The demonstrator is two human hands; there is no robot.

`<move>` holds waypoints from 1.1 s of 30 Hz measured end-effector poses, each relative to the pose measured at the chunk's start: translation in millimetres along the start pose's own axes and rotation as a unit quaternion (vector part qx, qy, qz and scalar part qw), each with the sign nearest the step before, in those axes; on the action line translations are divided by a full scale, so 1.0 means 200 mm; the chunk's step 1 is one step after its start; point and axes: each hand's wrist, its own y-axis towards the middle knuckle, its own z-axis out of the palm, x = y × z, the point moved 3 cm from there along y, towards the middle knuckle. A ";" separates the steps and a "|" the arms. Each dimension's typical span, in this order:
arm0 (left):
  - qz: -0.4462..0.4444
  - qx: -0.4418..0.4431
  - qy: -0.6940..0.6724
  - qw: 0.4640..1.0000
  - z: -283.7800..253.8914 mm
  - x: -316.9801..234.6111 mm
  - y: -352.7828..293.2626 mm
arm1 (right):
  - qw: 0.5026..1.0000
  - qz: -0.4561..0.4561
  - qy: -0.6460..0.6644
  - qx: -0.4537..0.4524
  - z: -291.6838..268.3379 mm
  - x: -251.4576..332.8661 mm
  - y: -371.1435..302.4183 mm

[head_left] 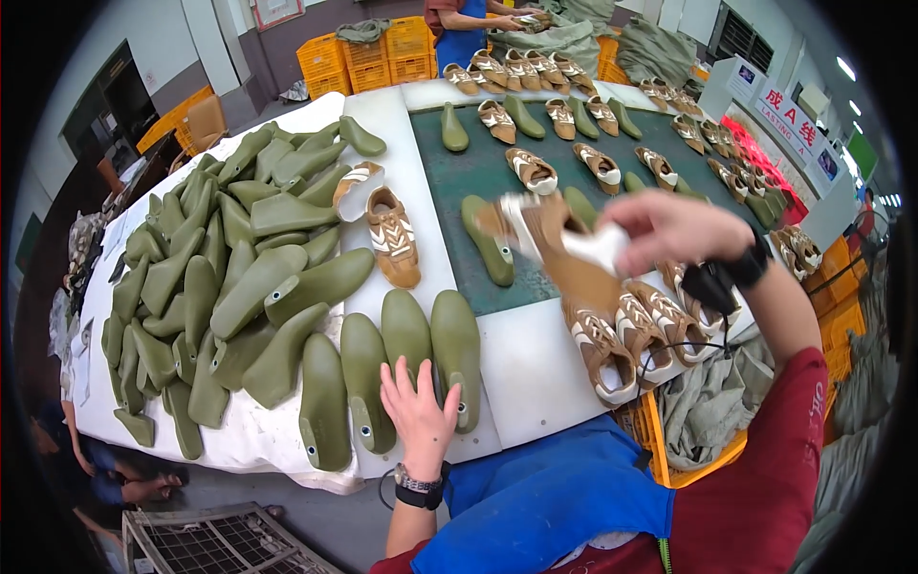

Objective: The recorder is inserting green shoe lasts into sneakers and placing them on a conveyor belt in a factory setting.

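My left hand (419, 407) lies with fingers spread over the heel ends of two green shoe lasts (363, 368) in a short row at the table's front edge. My right hand (674, 230) pinches a brown and white shoe upper (564, 251), blurred by motion, above the green work surface. Under it, a row of brown shoe uppers (598, 352) with white stripes stands at the near right. Between the lasts and the green surface sits another brown shoe upper (393, 239), beside a further upper (358, 187) lying on its side.
A big heap of green lasts (229, 249) covers the left part of the table. Uppers and single lasts (454, 129) stand in rows on the green surface (445, 177). Yellow crates (368, 59) are stacked behind; another crate (660, 454) with grey cloth is near my right. A co-worker (464, 29) stands across the table.
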 end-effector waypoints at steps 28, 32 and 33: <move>-0.032 0.026 -0.017 0.999 0.11 0.06 0.01 | 0.925 0.102 -0.222 -0.292 -0.08 -1.02 1.79; -0.042 0.029 -0.025 0.998 0.11 0.05 0.01 | 0.895 0.220 -0.358 -0.149 0.00 -0.97 1.52; -0.045 0.027 -0.021 0.998 0.11 0.05 0.01 | 0.892 0.233 -0.373 -0.111 0.02 -0.97 1.48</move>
